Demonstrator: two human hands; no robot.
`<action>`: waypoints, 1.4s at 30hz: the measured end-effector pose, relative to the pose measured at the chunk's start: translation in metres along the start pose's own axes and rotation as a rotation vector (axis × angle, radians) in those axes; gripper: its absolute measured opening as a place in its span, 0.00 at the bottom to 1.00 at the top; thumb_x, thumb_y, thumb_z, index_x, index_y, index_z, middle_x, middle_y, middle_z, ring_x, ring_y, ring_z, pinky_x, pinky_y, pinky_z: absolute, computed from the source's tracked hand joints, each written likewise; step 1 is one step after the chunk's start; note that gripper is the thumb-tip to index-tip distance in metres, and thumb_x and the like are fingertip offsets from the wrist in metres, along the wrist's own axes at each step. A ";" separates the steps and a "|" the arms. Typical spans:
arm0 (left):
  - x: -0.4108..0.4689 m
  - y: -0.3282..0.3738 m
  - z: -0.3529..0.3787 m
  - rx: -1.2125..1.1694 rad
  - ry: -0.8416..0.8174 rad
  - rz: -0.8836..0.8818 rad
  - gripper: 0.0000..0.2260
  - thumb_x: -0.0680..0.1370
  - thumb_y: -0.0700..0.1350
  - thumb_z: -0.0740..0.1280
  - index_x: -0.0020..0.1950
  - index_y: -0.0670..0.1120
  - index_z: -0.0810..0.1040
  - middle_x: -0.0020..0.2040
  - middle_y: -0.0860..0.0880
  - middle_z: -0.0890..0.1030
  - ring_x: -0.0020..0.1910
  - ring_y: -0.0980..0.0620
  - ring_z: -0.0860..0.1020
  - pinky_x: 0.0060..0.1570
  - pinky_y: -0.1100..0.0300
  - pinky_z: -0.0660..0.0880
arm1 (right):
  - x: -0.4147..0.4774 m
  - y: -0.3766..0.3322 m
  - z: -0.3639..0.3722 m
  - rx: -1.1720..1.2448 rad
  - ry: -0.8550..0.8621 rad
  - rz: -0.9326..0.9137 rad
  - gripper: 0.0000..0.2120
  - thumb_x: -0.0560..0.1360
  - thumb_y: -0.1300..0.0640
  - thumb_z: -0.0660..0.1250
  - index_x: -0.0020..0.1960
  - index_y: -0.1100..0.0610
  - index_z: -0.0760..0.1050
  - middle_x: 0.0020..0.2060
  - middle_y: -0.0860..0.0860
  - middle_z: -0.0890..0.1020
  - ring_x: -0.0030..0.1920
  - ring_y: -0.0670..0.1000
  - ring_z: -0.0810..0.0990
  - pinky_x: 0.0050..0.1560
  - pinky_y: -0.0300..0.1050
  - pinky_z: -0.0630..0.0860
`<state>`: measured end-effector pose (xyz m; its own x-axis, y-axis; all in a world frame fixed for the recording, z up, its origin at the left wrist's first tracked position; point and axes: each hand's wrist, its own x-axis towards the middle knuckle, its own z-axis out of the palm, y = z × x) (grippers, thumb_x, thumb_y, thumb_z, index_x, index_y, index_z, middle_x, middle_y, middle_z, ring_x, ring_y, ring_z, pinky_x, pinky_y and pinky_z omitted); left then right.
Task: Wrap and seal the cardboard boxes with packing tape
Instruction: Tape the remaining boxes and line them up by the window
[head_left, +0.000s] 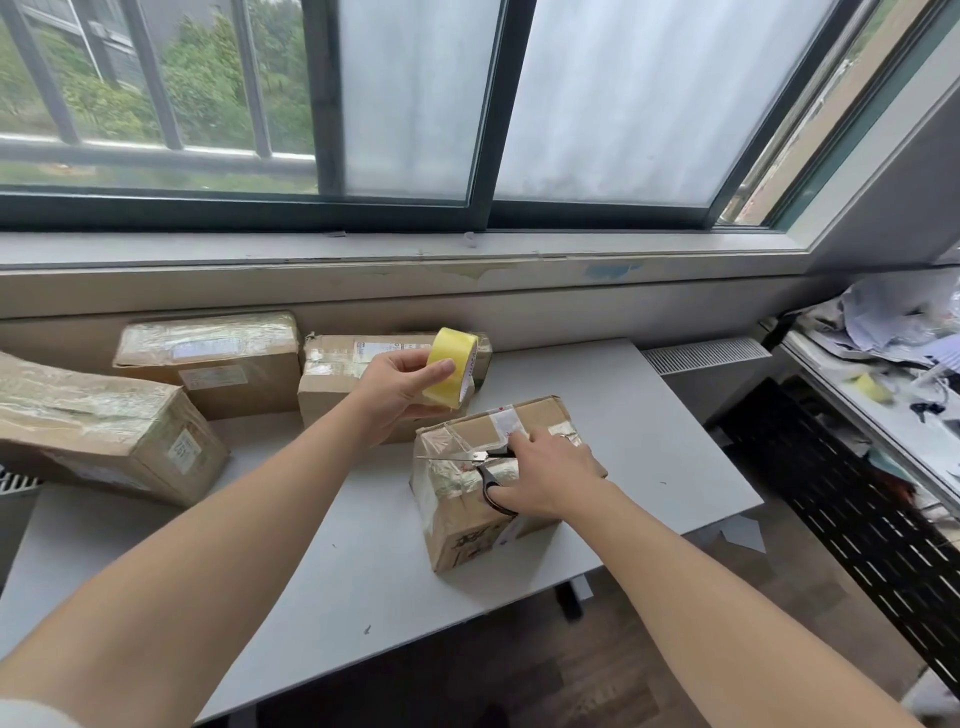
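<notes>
A small cardboard box (467, 540) partly wrapped in clear tape stands on the grey table (363, 545), right of centre. My right hand (545, 478) rests on its top and grips black-handled scissors (488, 470), whose blades point left along the box's top edge. Above and behind the box my left hand (400, 389) holds a yellow roll of packing tape (451, 373) in the air, thumb across its outer face. A strip of clear tape seems to run from the roll down to the box.
Three taped boxes lie along the back and left of the table: one at the far left (104, 431), one at the back (218, 358), one behind my left hand (332, 374). A cluttered shelf (893, 364) stands to the right. The windowsill runs behind.
</notes>
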<state>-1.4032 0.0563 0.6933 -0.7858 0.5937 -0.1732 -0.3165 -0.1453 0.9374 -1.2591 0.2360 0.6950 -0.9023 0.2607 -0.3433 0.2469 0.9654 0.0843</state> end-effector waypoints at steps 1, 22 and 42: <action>0.000 0.000 -0.001 -0.011 0.005 0.003 0.19 0.71 0.47 0.75 0.60 0.42 0.83 0.53 0.42 0.86 0.50 0.43 0.85 0.48 0.47 0.85 | 0.000 -0.001 0.001 -0.001 -0.033 0.015 0.36 0.71 0.28 0.61 0.70 0.51 0.67 0.65 0.54 0.73 0.64 0.60 0.75 0.59 0.58 0.74; 0.010 -0.068 0.016 -0.570 0.203 -0.121 0.20 0.74 0.52 0.70 0.63 0.45 0.78 0.62 0.40 0.82 0.60 0.39 0.81 0.55 0.40 0.81 | 0.013 -0.002 -0.003 0.029 -0.175 0.009 0.44 0.70 0.28 0.67 0.72 0.60 0.64 0.66 0.57 0.69 0.62 0.61 0.75 0.56 0.55 0.77; 0.034 -0.064 0.048 -0.497 0.328 -0.073 0.19 0.73 0.47 0.74 0.61 0.40 0.80 0.56 0.40 0.84 0.53 0.41 0.82 0.52 0.41 0.82 | 0.077 0.164 0.022 0.532 0.165 0.501 0.29 0.73 0.32 0.70 0.34 0.58 0.75 0.30 0.53 0.80 0.34 0.54 0.80 0.31 0.43 0.69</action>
<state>-1.3844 0.1238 0.6423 -0.8505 0.3524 -0.3905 -0.5245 -0.5127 0.6798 -1.2798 0.4142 0.6616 -0.6678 0.7063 -0.2349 0.7420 0.6069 -0.2847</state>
